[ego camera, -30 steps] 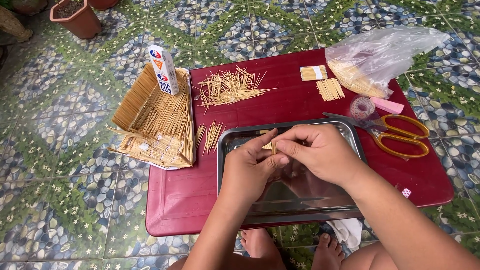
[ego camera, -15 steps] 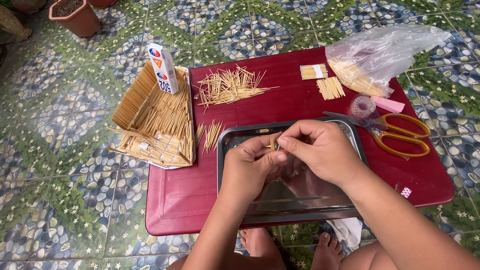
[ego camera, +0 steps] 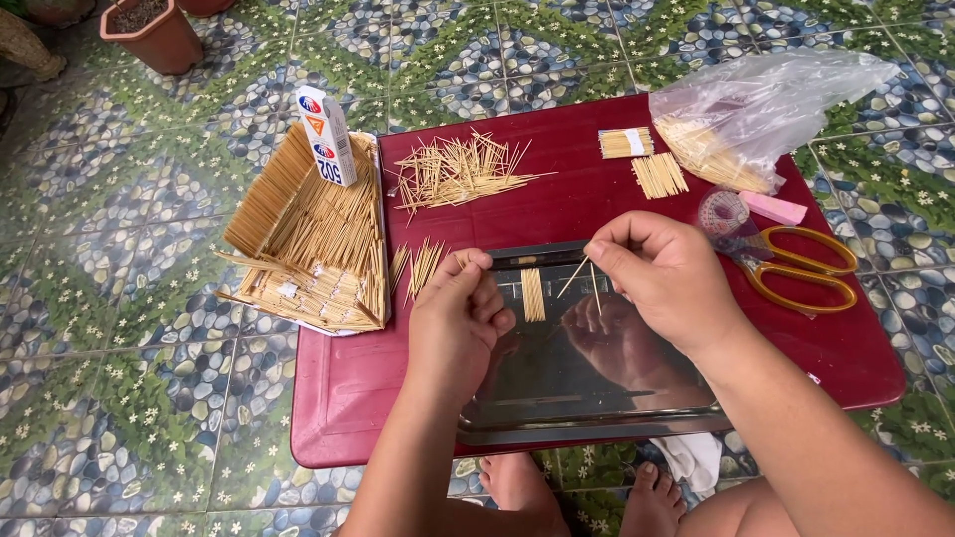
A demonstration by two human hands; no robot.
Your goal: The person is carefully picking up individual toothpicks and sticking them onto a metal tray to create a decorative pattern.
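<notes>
While you sit at the low red table (ego camera: pixel 557 214), the head view shows the following.

Head view, right hand: your right hand (ego camera: pixel 662 278) is above the far edge of the steel tray (ego camera: pixel 597 398), thumb and fingertips pinched together on two thin sticks (ego camera: pixel 582 273) that hang down and spread apart over the tray.

Head view, left hand: your left hand (ego camera: pixel 458 318) rests at the tray's left far corner, fingers curled in; whether it grips anything cannot be told.

Head view, tray contents: a small row of sticks (ego camera: pixel 533 294) lies side by side on the tray floor, between your two hands.

Head view, loose sticks: a scattered pile (ego camera: pixel 458 171) lies on the table beyond the tray; a smaller bunch (ego camera: pixel 423 267) lies just left of the tray.

Head view, stick model: an open box-like structure of sticks (ego camera: pixel 313 239) sits at the table's left edge, a glue carton (ego camera: pixel 326 134) standing against it.

Head view, right side: a plastic bag of sticks (ego camera: pixel 766 114), two short bundles (ego camera: pixel 642 159), a pink block (ego camera: pixel 776 209) and yellow-handled scissors (ego camera: pixel 801 268) lie well apart from the tray.

Head view, floor: a clay pot (ego camera: pixel 149 35) stands on the patterned tiles at far left.
</notes>
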